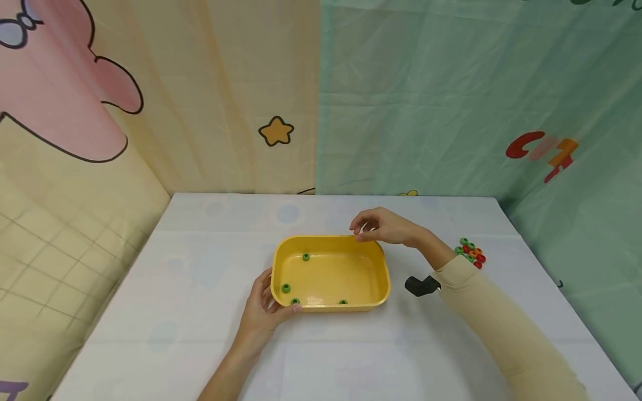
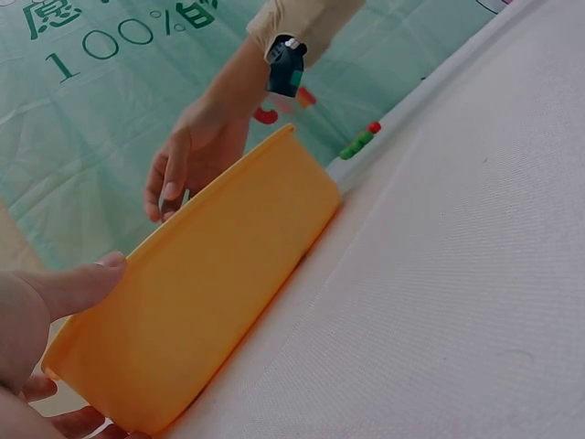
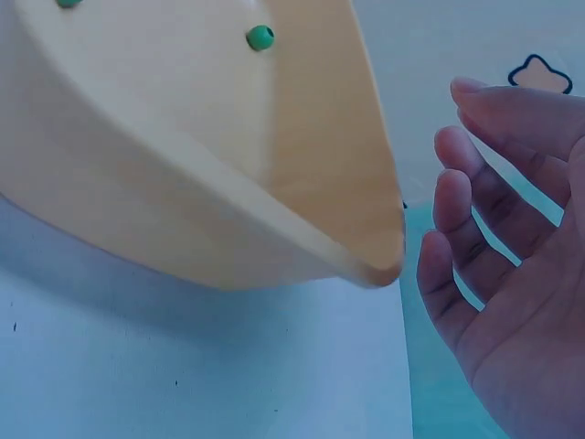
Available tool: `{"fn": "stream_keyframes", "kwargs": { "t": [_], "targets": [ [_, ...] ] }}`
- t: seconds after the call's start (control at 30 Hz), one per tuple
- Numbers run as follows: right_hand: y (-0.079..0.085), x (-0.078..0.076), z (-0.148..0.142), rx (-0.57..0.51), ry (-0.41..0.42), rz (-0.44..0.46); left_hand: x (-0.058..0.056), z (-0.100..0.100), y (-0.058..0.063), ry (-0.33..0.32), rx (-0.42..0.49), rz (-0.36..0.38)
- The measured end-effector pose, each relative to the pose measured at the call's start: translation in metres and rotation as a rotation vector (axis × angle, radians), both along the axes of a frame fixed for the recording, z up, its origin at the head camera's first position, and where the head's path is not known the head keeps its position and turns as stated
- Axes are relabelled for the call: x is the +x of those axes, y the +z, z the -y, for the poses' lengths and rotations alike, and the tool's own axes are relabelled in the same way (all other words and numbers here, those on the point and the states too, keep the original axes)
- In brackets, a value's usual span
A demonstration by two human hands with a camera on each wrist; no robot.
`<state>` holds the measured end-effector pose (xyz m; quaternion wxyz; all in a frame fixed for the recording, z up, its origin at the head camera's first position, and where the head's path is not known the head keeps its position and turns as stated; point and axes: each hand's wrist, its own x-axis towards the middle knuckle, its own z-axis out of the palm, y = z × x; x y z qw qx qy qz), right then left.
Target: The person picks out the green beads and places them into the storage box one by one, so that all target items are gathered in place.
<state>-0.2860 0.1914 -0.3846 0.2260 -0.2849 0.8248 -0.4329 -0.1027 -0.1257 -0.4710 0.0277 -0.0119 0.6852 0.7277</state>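
Observation:
A yellow plastic basin point(image 1: 331, 273) with rounded corners sits in the middle of the table, holding several green beads point(image 1: 286, 288). My left hand point(image 1: 261, 309) grips its near left corner, the thumb at the front rim and the fingers around the left side. Over by the far right of the rim is my right hand point(image 1: 386, 225), its fingers loosely bent and nothing between them. In the right wrist view a gap shows between the right hand point(image 3: 512, 201) and the basin's corner. One green bead point(image 3: 260, 37) shows inside the basin there.
A cluster of green, red and orange beads point(image 1: 471, 253) lies on the table, right of the basin and beyond the right forearm. A black wrist camera point(image 1: 421, 286) juts from the right sleeve point(image 1: 501, 323). Printed curtains point(image 1: 411, 100) enclose the white table point(image 1: 200, 345) at the back and sides.

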Motion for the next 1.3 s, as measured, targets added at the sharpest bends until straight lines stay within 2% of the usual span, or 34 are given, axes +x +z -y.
{"fn": "stream_keyframes", "kwargs": {
  "t": [0.43, 0.8, 1.07, 1.3],
  "targets": [
    [-0.004, 0.001, -0.052, 0.033, -0.117, -0.049, 0.000, -0.001, 0.000, 0.007, -0.004, 0.004],
    [-0.012, 0.003, -0.101, 0.040, -0.245, -0.048, 0.001, -0.001, 0.000, 0.012, -0.014, 0.015],
    [-0.010, 0.019, -0.129, 0.073, -0.325, -0.026, 0.001, 0.001, -0.001, 0.010, -0.008, 0.017],
    [-0.016, 0.029, -0.161, 0.112, -0.374, -0.063, 0.002, 0.003, -0.001, 0.016, -0.010, 0.012]
  ]
}}
